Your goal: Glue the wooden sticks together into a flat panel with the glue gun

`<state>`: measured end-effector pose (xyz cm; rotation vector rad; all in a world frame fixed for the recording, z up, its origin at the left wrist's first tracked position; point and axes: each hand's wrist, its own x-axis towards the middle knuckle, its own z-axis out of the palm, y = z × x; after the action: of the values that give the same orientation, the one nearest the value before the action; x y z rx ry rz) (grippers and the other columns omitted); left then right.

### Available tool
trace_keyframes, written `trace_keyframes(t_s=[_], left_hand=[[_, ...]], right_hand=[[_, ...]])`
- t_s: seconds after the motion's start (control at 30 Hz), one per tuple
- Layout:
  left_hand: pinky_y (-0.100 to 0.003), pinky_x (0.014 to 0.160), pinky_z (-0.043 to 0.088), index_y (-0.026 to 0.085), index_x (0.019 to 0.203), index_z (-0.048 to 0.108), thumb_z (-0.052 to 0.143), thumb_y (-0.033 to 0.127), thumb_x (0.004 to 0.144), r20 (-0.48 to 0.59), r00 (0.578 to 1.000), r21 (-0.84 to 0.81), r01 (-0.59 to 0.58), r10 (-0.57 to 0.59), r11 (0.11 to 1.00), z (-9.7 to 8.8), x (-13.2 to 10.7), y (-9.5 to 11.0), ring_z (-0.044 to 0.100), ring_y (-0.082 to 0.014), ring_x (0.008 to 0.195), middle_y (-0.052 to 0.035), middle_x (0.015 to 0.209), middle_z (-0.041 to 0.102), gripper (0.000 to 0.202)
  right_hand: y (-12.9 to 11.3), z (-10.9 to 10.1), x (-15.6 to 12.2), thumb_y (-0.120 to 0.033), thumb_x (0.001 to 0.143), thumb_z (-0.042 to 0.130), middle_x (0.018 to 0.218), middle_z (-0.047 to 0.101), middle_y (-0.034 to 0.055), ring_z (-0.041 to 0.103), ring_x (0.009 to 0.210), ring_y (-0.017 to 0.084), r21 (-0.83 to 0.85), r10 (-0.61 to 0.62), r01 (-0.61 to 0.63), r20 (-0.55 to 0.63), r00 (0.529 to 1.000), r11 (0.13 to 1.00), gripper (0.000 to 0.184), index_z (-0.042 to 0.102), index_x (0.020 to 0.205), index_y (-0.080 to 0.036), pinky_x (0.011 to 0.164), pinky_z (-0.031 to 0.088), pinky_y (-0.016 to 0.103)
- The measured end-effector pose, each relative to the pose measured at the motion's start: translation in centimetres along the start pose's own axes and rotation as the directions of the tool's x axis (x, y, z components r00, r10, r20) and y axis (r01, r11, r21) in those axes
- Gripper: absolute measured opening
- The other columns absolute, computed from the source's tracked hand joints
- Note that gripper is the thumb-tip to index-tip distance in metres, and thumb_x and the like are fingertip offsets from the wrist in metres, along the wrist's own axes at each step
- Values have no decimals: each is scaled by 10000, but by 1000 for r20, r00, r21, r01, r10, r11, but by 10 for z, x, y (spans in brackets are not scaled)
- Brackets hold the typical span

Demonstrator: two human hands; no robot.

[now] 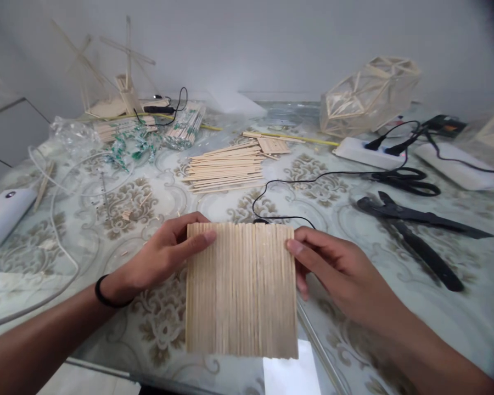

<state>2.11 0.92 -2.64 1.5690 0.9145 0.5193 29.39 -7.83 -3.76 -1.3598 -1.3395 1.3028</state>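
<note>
A flat square panel of thin wooden sticks [241, 291], set side by side, is held up over the near part of the table. My left hand [175, 249] grips its upper left edge, thumb on the front face and fingers behind. At the upper right edge my right hand [327, 263] pinches the panel between thumb and fingers, which are partly hidden behind it. Beyond the panel lies a spread of loose wooden sticks [226, 167], with a small stick panel [274, 145] at its right end.
Black scissors [407, 178], black pliers [411, 230] and a white power strip [368, 152] lie at right. A stick-frame model [370, 96] stands behind. Wrapped sticks [185, 125], green-white wrappers [134, 142] and a white device [8, 216] are at left. A black cable [265, 192] runs behind the panel.
</note>
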Motion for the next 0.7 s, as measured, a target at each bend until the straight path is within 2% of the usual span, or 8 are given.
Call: trace_keyframes(t_s=[0.13,0.2,0.3,0.37,0.53,0.7], left_hand=[[-265,744,492,189,1015,704,679,485,951,68,997,-100,36,-29,994,0,1,1,614,-185,897,-28,957,680,304],[-277,726,496,187,1042,726,639,502,968,97,993,-66,77,-71,995,0,1,0,618,-203,899,-45,988,699,335],[-268,672,463,178,989,740,607,526,979,71,993,-7,93,-92,996,-1,0,-2,589,-191,830,-44,951,696,373],[-271,685,457,179,993,734,622,516,974,47,995,-37,90,-88,995,-2,0,-5,584,-189,826,-38,934,689,356],[-262,716,448,174,900,694,669,503,953,-23,997,-124,69,-73,990,-1,0,-9,569,-171,828,-15,875,639,334],[-227,635,412,173,880,685,660,505,955,-74,992,-172,84,-98,981,1,1,-8,515,-128,740,-2,829,610,342]], right_hand=[[4,-4,1,-503,1025,613,582,584,-42,578,506,111,143,-4,16,-85,996,990,390,597,757,-219,525,490,238],[7,-6,2,-478,1025,623,620,591,-37,581,531,115,206,2,24,-126,992,978,357,619,778,-221,537,510,239],[9,-7,4,-447,1022,639,648,589,-34,587,557,117,255,2,38,-155,988,966,327,639,786,-220,550,527,237],[10,-7,3,-460,1029,621,677,612,-20,608,575,125,270,-5,38,-122,993,962,348,648,784,-215,554,534,243],[7,-4,-1,-516,1013,623,663,645,3,628,532,134,191,30,-44,74,997,981,384,654,812,-190,528,521,259],[4,-1,-1,-528,999,639,621,629,-11,606,499,120,126,59,-74,116,991,989,390,638,824,-179,526,487,254]])
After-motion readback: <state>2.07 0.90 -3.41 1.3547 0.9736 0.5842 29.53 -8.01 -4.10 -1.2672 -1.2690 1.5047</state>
